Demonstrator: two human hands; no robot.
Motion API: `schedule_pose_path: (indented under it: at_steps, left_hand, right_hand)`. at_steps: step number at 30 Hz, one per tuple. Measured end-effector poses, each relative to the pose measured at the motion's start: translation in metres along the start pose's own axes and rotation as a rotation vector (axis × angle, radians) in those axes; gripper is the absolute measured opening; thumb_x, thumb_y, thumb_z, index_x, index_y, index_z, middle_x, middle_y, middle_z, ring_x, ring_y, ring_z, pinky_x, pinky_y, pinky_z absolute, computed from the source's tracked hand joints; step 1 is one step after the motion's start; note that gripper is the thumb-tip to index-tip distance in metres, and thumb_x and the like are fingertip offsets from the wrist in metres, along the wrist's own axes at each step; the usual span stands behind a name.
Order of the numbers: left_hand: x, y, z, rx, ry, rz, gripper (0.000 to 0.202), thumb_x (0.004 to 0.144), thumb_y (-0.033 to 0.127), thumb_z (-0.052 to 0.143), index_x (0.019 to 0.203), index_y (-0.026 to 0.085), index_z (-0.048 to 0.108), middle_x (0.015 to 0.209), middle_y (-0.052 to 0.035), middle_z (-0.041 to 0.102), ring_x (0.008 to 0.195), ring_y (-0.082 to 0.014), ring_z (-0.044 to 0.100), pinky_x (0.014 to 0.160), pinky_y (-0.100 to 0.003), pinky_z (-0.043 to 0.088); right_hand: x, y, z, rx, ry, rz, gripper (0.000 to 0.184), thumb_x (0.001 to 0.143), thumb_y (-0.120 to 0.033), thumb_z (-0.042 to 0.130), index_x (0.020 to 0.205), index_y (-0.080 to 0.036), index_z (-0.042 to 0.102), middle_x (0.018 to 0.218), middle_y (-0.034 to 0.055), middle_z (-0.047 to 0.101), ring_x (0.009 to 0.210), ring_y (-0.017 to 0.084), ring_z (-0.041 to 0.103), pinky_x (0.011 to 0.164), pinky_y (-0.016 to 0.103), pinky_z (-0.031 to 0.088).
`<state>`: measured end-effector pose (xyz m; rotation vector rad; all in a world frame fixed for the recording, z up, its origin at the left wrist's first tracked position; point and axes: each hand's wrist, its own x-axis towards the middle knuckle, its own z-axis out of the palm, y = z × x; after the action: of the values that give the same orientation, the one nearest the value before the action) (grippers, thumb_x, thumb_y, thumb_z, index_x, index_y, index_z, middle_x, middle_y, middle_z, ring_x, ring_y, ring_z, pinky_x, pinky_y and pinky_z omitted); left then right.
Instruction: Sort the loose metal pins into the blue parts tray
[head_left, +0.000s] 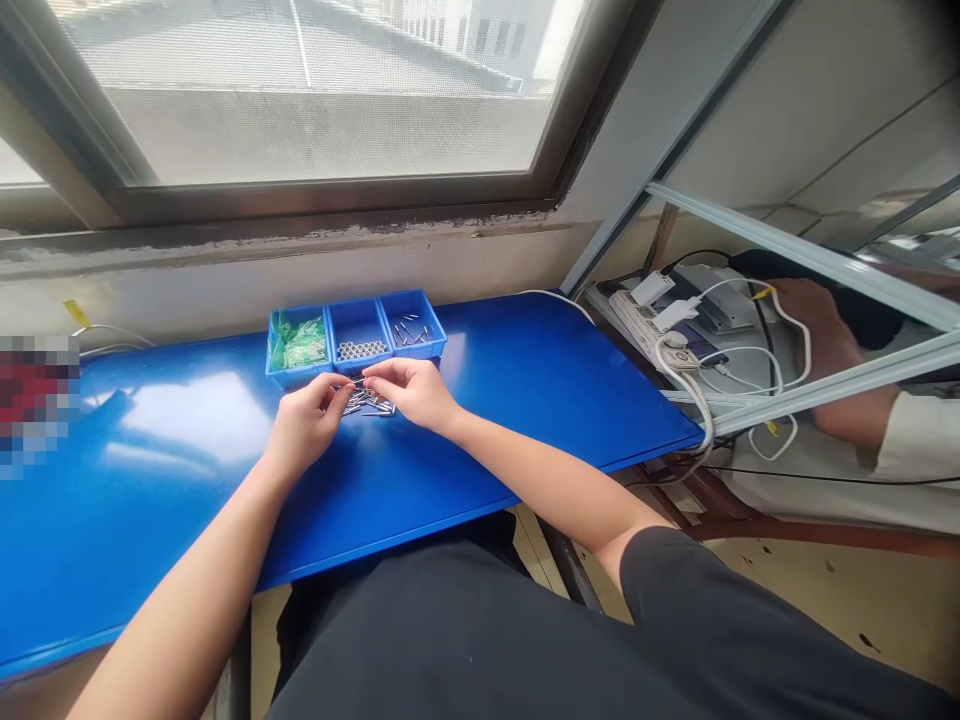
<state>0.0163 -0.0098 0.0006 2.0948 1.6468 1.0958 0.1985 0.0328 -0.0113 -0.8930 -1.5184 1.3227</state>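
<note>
My left hand (309,420) and my right hand (414,390) meet over a small pile of metal parts (370,403) on the blue table (187,470). Both hands are pinched at the fingertips; what they grip is too small to make out. Just behind the pile stand three joined blue bins: the left bin (298,343) holds green pieces, the middle bin (360,336) holds short metal sleeves, the right bin (412,325) holds thin metal pins.
A window sill runs behind the table. To the right, past aluminium frame bars (825,385), a power strip (645,320) with white plugs and cables lies on another bench, where another person's arm (832,360) rests. A blurred patch sits at the far left.
</note>
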Motion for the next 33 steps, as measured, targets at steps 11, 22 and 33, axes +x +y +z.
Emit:
schedule_pose_path:
  at_steps: [11,22,33]
  left_hand:
    - [0.0005,-0.0017,0.0008,-0.041,0.023,0.0,0.027,0.091,0.042,0.054,0.101,0.018,0.064,0.057,0.0051,0.053,0.05,-0.01,0.047,0.055,-0.021,0.041]
    - [0.0002,-0.0048,0.002,-0.016,0.027,0.006,0.026,0.094,0.04,0.049,0.087,0.018,0.063,0.059,0.0037,0.056,0.051,-0.0098,0.047,0.054,-0.022,0.039]
    - [-0.0006,-0.0035,0.0028,-0.048,0.046,0.023,0.019,0.091,0.037,0.054,0.098,0.02,0.06,0.054,0.0078,0.045,0.048,-0.0087,0.041,0.054,-0.02,0.037]
  right_hand:
    - [0.0034,0.0032,0.0014,0.055,0.024,-0.005,0.031,0.075,-0.04,0.073,0.091,-0.014,0.071,0.08,0.0047,0.071,0.065,0.011,0.062,0.064,0.026,0.054]
    - [0.0013,0.0033,0.0023,0.039,0.007,-0.033,0.034,0.076,-0.043,0.073,0.092,-0.014,0.072,0.086,0.0065,0.072,0.073,0.013,0.065,0.07,0.028,0.055]
    - [0.0032,0.005,0.0014,0.029,0.011,-0.016,0.031,0.077,-0.041,0.071,0.092,-0.014,0.072,0.08,0.005,0.071,0.065,0.012,0.062,0.064,0.027,0.054]
